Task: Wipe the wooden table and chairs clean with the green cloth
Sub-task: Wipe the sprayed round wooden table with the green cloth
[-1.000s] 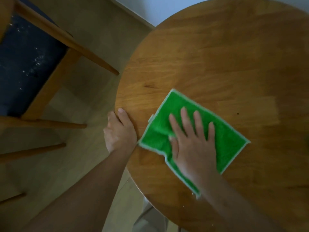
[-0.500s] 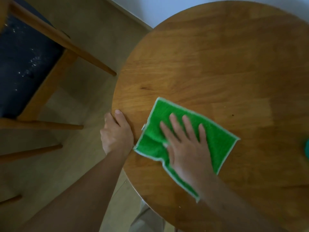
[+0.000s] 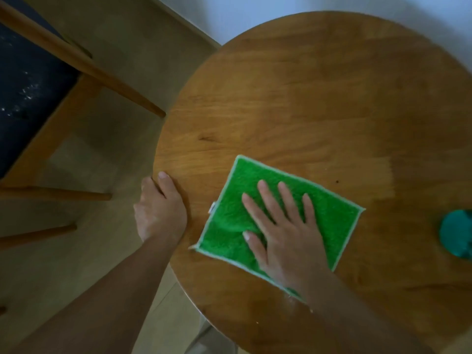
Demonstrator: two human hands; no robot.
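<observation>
The green cloth [image 3: 278, 215] lies flat on the round wooden table [image 3: 306, 98], toward the table's seven o'clock edge. The right hand [image 3: 286, 231] presses it down with fingers [image 3: 265, 198] straight and spread wide, palm on the cloth's near half. The left hand [image 3: 159, 210] grips the table rim at about nine o'clock, thumb on top and the other fingers curled under the edge, so it seems to be steadying the table.

The main risk, as I judge it, sits at the table's three o'clock: a teal object [image 3: 457, 233], cut off by the picture's edge and too blurred to identify. A broad sweep of the cloth that way could knock or push it. The cloth is held only by flat pressure, so a fast stroke could bunch it or let it slide out from under the palm. A small dark speck [image 3: 337, 181] just beyond the cloth's far corner could be missed by short strokes.

The table shows warm grain and a pale sheen at its right side. At ten o'clock stands a wooden chair [image 3: 76, 60] with a dark seat [image 3: 25, 98] flecked with white specks, likely not yet wiped. The floor [image 3: 127, 34] is beige, and a pale wall [image 3: 255, 11] runs along twelve o'clock.
</observation>
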